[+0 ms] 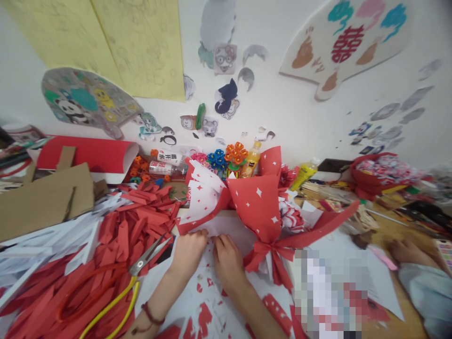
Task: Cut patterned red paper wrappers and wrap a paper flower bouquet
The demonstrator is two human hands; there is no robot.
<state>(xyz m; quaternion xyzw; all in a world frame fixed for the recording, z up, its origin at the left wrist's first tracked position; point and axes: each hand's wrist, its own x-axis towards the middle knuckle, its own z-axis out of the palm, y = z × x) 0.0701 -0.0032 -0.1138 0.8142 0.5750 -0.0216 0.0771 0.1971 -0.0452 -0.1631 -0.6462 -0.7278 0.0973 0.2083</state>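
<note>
My left hand point(190, 247), with a dark red cord around the wrist, is closed, fingers curled together at the lower edge of a white star-patterned wrapping paper point(206, 190) with red borders. Close beside it, my right hand point(228, 259) is also closed, fingertips bent down onto a pale sheet point(229, 226). What the fingertips pinch is hidden. Right of them stands a bouquet in red wrapping paper point(256, 200) with white stars, tied with a red ribbon point(270, 252). Red and white paper scraps point(205, 318) lie below my hands.
Scissors point(137, 266) with red and yellow handles lie on folded red paper strips point(120, 235) at left. Cardboard point(45, 202) rests behind them. Bottles point(252, 157) and small craft flowers point(236, 153) stand by the wall. Another person's hand point(411, 249) is at right.
</note>
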